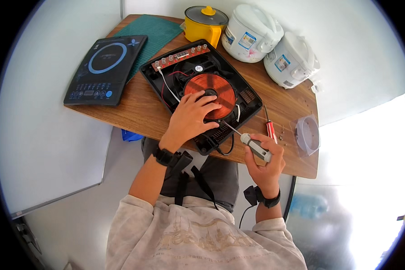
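An opened black induction cooker housing lies at an angle on the desk, with a red control board along its back edge and a round copper coil inside. My left hand rests on the coil with fingers spread. My right hand grips a grey and white screwdriver, whose long shaft reaches to the lower rim of the coil, just right of my left fingers. A red-handled screwdriver lies right of the housing, beside small screws.
A glass-top induction cooker and green mat occupy the wooden desk's left. A yellow pot and two white rice cookers stand behind. A clear round container sits at right. Pale panels flank the desk.
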Demonstrator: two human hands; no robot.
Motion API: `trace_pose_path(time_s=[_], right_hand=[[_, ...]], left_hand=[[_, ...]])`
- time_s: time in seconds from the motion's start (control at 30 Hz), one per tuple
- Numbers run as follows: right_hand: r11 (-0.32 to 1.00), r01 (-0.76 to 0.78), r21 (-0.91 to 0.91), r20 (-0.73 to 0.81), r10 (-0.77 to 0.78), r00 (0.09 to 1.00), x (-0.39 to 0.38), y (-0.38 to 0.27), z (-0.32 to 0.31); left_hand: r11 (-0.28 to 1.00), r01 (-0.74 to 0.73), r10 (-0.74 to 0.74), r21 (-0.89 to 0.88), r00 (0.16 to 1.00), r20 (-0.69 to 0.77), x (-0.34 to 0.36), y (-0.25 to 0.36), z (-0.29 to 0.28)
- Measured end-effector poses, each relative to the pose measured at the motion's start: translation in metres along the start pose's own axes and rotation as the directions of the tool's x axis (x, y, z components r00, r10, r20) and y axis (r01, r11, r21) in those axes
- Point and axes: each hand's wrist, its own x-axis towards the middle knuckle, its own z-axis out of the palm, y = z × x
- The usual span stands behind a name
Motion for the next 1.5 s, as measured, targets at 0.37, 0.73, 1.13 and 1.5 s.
trace_pose_path(time_s=[0.37, 0.73, 1.13, 1.5], right_hand=[[0.999, 0.033, 0.013, -0.008, -0.033, 0.999, -0.004, 0.001, 0.002], [0.999, 0.047, 0.018, -0.049, -0.046, 0.998, -0.004, 0.005, 0.004], [0.999, 0.028, 0.025, -0.034, -0.027, 0.999, -0.003, 0.001, 0.005], [1.0, 0.01, -0.002, -0.041, -0.01, 0.999, -0.006, 0.003, 0.007]], left_hand=[[1.0, -0.018, 0.018, -0.005, 0.999, -0.03, -0.001, -0.001, 0.001], [1.0, -0.004, 0.004, -0.022, 1.0, -0.021, -0.001, -0.001, 0.0], [1.0, -0.008, 0.007, -0.02, 1.0, -0.025, -0.002, 0.0, 0.0], [1.0, -0.01, 0.01, -0.001, 1.0, -0.02, -0.001, 0.0, -0.001]])
